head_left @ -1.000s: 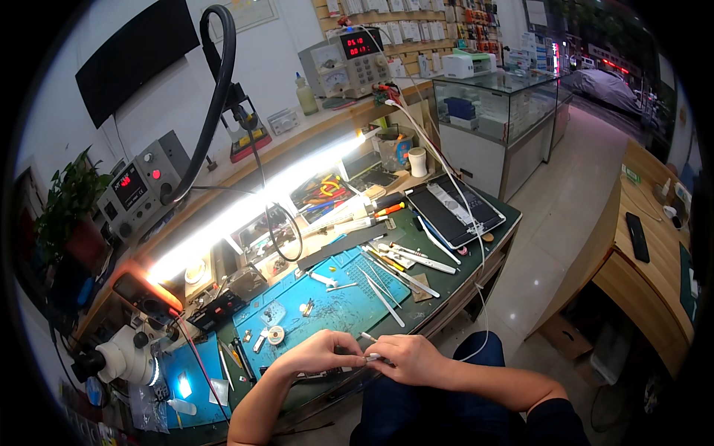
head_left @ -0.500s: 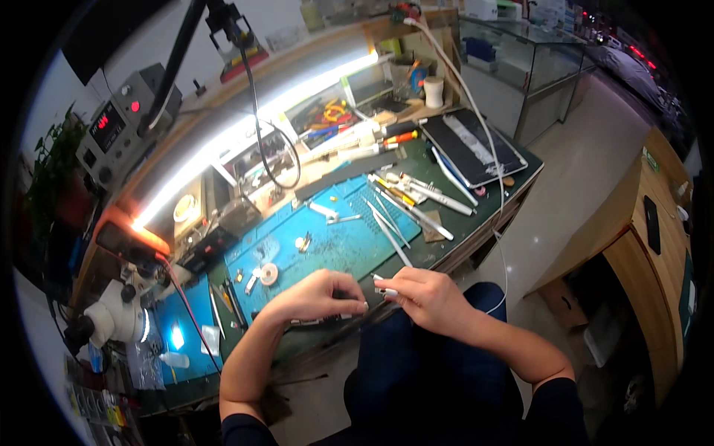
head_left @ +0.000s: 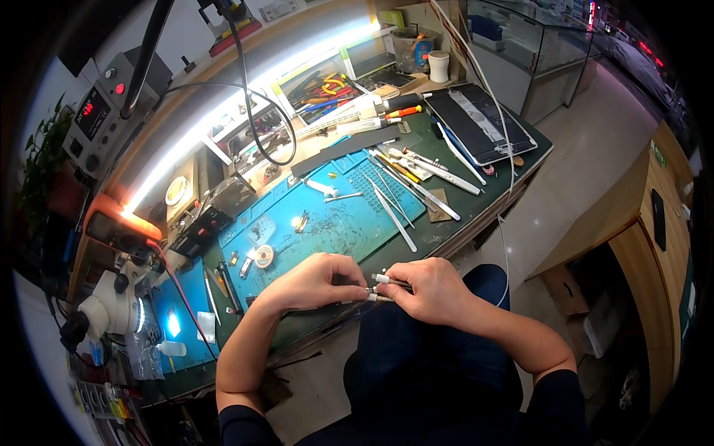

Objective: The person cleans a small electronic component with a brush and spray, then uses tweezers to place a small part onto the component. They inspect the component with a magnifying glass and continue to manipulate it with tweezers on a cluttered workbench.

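Note:
My right hand [head_left: 430, 290] is closed around white cable plugs. One white plug [head_left: 381, 279] points left out of its fingers. Just below, a second pale plug [head_left: 377, 297] bridges the narrow gap to my left hand [head_left: 320, 282]. That left hand is closed in a pinch, fingertips at the plug's end; what it grips is mostly hidden behind the fingers. A white cable [head_left: 508, 245] hangs from above on the right and runs down behind my right forearm. Both hands are over the bench's front edge, above my lap.
On the blue work mat [head_left: 335, 230] lie tweezers [head_left: 394, 221], a solder-wire spool [head_left: 264, 256] and small parts. A tablet with its back off [head_left: 483, 123] is at the far right. Left stand a microscope [head_left: 111, 316], an orange multimeter [head_left: 119, 223] and a power supply [head_left: 93, 123].
My hands have come together; the gap between the left fingertips and the plugs has closed. The right-hand plugs now show more clearly. The view has shifted slightly.

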`<state>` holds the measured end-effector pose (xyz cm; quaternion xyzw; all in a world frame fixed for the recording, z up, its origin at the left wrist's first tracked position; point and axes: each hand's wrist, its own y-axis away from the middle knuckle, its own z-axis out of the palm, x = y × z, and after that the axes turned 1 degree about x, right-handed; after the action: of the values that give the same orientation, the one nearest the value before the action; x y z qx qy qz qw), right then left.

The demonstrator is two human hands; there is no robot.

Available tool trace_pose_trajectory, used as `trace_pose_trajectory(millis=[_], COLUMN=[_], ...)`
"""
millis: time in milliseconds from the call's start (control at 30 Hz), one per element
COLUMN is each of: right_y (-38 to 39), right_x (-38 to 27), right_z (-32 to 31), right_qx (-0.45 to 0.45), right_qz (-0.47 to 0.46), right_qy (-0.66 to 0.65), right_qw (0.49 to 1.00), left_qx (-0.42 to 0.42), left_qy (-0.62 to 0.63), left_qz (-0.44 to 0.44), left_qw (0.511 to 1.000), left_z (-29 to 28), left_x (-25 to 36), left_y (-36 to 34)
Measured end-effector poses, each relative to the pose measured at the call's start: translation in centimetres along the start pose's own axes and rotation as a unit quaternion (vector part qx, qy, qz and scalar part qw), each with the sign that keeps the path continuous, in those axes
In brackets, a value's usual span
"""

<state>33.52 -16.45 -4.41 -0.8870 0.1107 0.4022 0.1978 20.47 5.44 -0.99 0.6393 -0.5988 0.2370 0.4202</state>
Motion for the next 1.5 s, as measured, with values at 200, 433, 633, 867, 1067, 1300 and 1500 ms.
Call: trace_pose_trajectory(millis=[200,433,633,867,1067,1300,1500], right_y=[0.0,-0.3,-0.3,-0.2,0.0,-0.1,-0.2], right_x=[0.2,0.3,0.2,0.2,0.0,0.2,0.1], right_z=[0.3,1.2,0.9,0.4,0.5,0.9,0.9], right_qx=[0.0,-0.017,-0.03,-0.027,-0.028,-0.003,0.01], right_qz=[0.003,0.0,0.014,-0.03,-0.076,-0.119,-0.14], right_qy=[-0.014,-0.03,-0.029,-0.03,0.012,0.05,0.06], right_qw=[1.0,0.999,0.999,0.999,0.997,0.992,0.988], left_qx=[0.01,0.012,-0.017,-0.03,-0.022,-0.018,-0.033], left_qy=[0.015,0.019,-0.014,-0.032,-0.035,-0.04,-0.04], left_qz=[-0.002,0.0,-0.028,-0.014,0.0,0.008,0.003], left_qw=[1.0,1.0,0.999,0.999,0.999,0.999,0.999], left_z=[0.3,0.4,0.1,-0.1,-0.1,-0.1,-0.3], left_x=[-0.3,-0.1,0.3,0.4,0.2,0.3,0.3], left_y=[0.0,0.1,0.2,0.2,0.2,0.3,0.2])
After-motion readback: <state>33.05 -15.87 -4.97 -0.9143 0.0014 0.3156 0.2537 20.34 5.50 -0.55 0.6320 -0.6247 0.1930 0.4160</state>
